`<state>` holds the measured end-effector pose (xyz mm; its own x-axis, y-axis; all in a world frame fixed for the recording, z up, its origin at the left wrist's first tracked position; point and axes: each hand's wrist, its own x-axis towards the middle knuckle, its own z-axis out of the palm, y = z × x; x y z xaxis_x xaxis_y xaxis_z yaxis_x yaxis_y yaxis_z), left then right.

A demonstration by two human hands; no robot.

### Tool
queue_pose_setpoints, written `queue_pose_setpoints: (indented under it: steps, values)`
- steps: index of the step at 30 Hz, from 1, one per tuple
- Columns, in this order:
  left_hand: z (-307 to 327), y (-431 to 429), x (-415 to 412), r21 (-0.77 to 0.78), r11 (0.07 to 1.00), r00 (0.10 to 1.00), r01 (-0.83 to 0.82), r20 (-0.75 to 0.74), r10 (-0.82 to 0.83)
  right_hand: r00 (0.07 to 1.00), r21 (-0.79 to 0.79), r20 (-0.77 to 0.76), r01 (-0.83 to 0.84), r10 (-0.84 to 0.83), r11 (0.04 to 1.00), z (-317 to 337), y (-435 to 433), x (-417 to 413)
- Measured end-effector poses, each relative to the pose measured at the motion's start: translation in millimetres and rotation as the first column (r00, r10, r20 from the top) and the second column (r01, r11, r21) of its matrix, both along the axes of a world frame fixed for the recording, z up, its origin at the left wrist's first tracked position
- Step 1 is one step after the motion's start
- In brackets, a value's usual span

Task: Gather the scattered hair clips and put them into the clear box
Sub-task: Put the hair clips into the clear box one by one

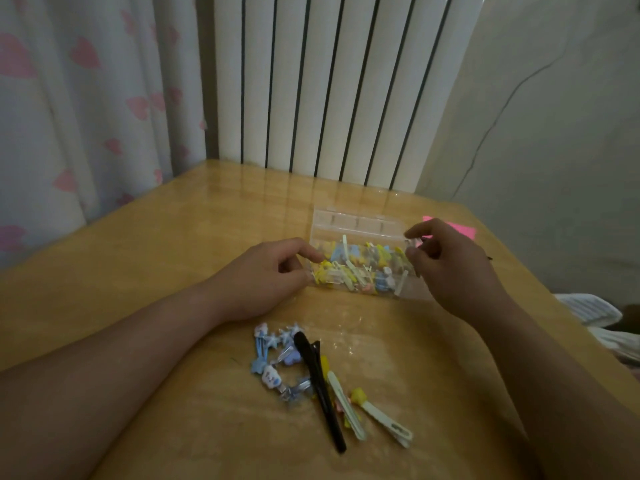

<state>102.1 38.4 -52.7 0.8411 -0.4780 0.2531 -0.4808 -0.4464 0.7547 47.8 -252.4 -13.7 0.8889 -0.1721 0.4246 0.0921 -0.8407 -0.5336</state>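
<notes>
On glossy wood (166,244), left hand (265,275) and right hand (453,265) pinch the clear box (356,223).

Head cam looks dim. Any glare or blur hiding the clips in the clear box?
Head view: dim, soft; the glossy table mirrors the radiator; clips inside the clear box smear together; the loose clips nearer the camera read sharper; edges bow, wide-angle.
</notes>
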Motion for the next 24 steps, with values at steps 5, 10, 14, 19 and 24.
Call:
queue_pose_setpoints:
  steps: [5, 10, 14, 19, 24]
  values:
    - [-1, 1, 2, 0.006, 1.000, 1.000, 0.002, 0.002, -0.002, 0.996, -0.166, -0.047, 0.070, -0.079, 0.984, -5, -5, 6]
    - [-2, 1, 2, 0.002, 1.000, 1.000, 0.006, -0.001, -0.006, 0.987, -0.438, -0.031, 0.130, -0.159, 0.890, -4, -4, 7]
    - [-1, 1, 1, 0.003, 1.000, 1.000, 0.009, -0.005, -0.009, 0.972, -0.567, -0.011, 0.188, -0.235, 0.802, -2, -8, 8]
    - [0, 1, 0, 0.003, 1.000, 1.000, 0.006, 0.002, -0.006, 0.968, -0.597, -0.019, 0.189, -0.249, 0.780, -2, -6, 7]
    - [-2, 2, 3, 0.003, 1.000, 1.000, 0.008, 0.003, -0.008, 0.996, -0.492, 0.016, 0.089, -0.093, 0.866, 7, -1, -3]
